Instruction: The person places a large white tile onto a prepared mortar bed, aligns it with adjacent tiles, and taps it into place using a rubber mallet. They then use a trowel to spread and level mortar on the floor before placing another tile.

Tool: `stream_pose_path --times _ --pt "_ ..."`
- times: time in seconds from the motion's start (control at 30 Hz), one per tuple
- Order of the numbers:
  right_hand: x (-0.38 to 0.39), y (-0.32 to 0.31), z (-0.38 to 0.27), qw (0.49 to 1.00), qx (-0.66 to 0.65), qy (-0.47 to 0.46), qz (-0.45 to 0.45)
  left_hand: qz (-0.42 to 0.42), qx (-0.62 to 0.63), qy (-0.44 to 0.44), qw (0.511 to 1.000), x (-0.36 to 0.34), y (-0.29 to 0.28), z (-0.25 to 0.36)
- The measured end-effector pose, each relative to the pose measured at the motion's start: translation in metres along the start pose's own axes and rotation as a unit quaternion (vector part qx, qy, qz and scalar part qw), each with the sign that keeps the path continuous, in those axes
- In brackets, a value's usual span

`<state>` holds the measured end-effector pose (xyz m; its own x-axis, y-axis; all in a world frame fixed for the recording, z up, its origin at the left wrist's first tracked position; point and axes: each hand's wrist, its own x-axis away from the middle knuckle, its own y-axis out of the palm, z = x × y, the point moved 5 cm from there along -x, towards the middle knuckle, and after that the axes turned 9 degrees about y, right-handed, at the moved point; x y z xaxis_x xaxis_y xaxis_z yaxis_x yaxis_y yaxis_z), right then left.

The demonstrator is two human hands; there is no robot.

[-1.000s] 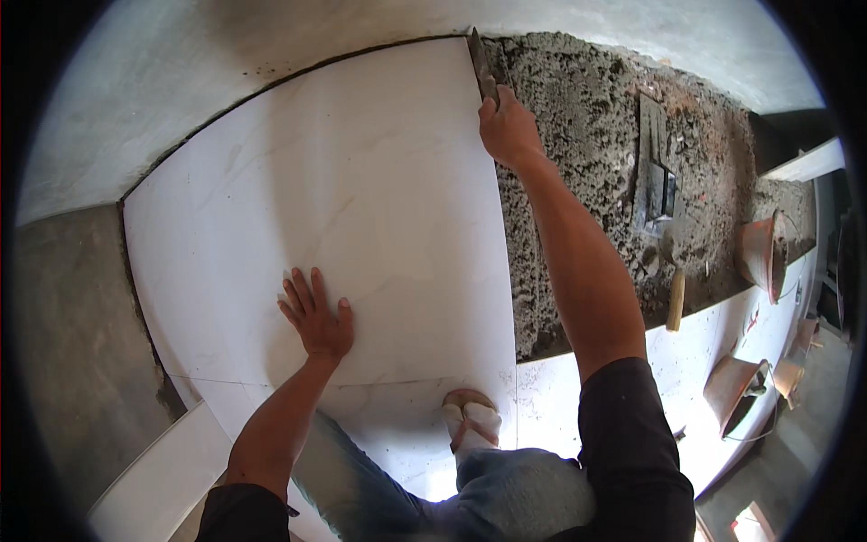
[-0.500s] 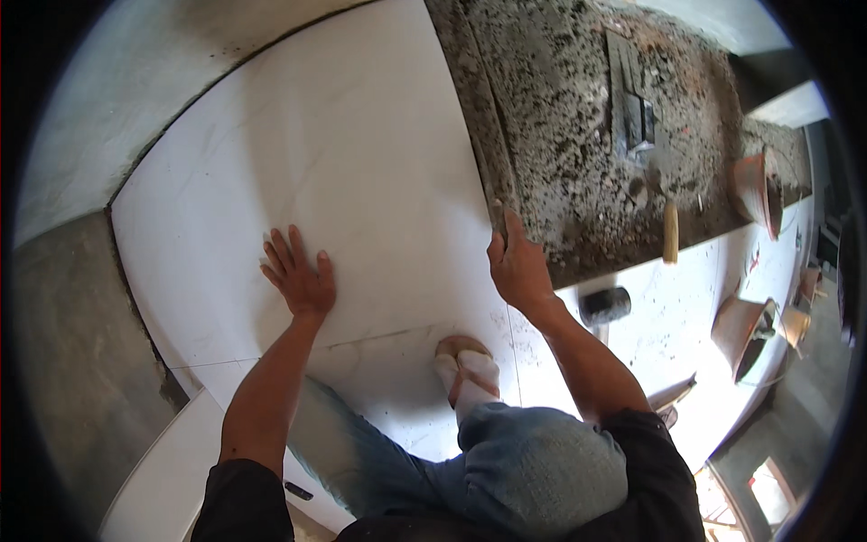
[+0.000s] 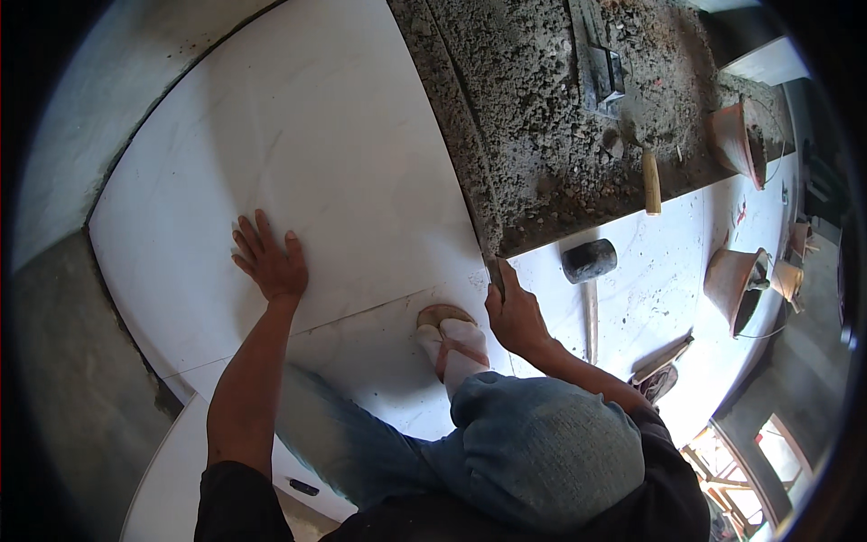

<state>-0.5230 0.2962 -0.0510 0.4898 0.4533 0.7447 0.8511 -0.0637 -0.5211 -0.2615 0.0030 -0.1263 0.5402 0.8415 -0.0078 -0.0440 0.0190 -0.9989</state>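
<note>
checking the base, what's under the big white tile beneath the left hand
Rough grey mortar shows beside the white tile, along its right edge. Whatever lies directly beneath the tile is covered and cannot be seen.

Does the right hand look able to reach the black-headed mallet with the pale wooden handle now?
Probably yes: the mallet lies beside the right hand on white tile, with nothing visible between, though that hand holds a thin grey tool.
</note>
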Motion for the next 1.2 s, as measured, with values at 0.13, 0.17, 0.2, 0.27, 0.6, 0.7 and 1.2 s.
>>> stream_pose_path --times 0.13,0.17,0.2,0.27,0.6,0.7,1.2 --pt "0.010 0.001 0.011 0.998 0.020 0.040 -0.032 -0.008 0.003 0.003 1.000 -0.001 0.001 0.000" --pt "0.015 0.000 0.014 0.998 0.021 0.054 -0.035 -0.007 0.007 0.002 1.000 -0.001 0.000 0.000" --pt "0.020 0.000 0.017 0.997 0.024 0.063 -0.045 -0.005 0.008 -0.003 1.000 -0.001 0.000 0.000" --pt "0.025 0.002 0.020 0.996 0.026 0.071 -0.051 -0.010 0.007 -0.003 1.000 -0.001 0.000 0.000" --pt "0.009 -0.027 0.037 0.997 -0.005 0.077 0.021 -0.007 0.007 -0.006 1.000 0.001 -0.001 0.000" --pt "0.009 -0.035 0.033 0.999 -0.011 0.045 0.011 -0.014 0.002 -0.011 1.000 0.000 0.001 -0.001" --pt "-0.068 -0.120 -0.072 0.978 0.143 0.003 -0.155 -0.023 0.001 -0.025 0.999 0.000 -0.003 0.000"
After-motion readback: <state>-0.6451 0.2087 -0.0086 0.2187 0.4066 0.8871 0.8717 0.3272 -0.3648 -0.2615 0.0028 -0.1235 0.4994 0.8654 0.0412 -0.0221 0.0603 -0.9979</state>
